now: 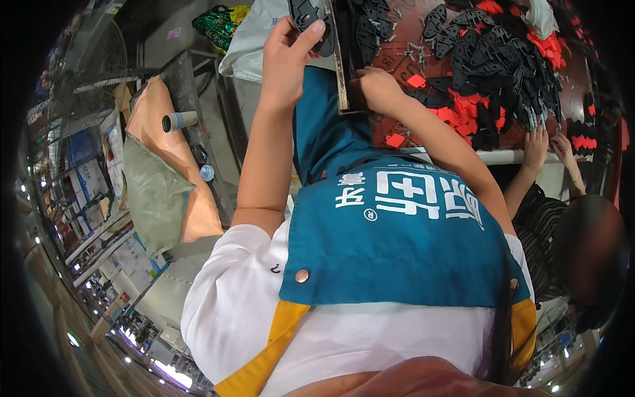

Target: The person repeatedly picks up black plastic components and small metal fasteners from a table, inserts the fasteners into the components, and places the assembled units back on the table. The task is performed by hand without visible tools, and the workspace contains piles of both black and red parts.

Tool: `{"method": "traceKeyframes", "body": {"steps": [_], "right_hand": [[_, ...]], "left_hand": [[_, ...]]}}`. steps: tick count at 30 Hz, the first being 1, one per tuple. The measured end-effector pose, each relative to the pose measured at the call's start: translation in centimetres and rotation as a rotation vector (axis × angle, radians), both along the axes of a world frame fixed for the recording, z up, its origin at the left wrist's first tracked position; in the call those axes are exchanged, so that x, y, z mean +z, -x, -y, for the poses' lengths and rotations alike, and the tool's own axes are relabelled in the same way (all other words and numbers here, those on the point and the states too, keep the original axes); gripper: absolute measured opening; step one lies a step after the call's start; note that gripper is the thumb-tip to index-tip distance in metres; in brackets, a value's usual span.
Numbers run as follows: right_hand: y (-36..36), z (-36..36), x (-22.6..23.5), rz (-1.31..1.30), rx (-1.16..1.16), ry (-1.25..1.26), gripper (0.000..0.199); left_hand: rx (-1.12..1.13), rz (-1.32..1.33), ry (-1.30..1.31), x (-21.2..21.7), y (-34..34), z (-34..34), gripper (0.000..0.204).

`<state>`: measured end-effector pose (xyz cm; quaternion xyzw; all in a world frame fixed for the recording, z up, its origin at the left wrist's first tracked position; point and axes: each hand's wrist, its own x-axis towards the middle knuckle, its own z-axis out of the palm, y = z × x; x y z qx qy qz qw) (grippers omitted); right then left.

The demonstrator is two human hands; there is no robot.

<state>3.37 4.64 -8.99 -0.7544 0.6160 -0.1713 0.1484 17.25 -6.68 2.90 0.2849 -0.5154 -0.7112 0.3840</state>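
Note:
Raised at the top of the view, my left hand pinches a flat dark grey plastic part with cutouts, thumb on top. Its upper end runs out of the picture. My right hand is curled low at the table's left edge. Its fingertips are hidden, and whatever they hold cannot be made out. Beyond it lie small silver screw-like pieces, black plastic parts and a red plastic piece.
The reddish table carries a heap of black parts and red pieces. A co-worker's hands work at its right edge. To my left are a white bag, a cup and a grey-green cushion.

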Motion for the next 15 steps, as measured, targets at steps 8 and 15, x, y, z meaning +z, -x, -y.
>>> {"method": "traceKeyframes", "body": {"steps": [8, 15], "right_hand": [[-1.2, 0.7, -1.0, -0.054, -0.041, -0.179, 0.011], [2.1, 0.0, 1.0, 0.378, -0.422, -0.080, 0.016]], "left_hand": [[0.023, -0.016, -0.053, 0.8, -1.2, -0.2, 0.018], [0.037, 0.115, 0.067, 1.6, -1.7, -0.7, 0.020]]}}
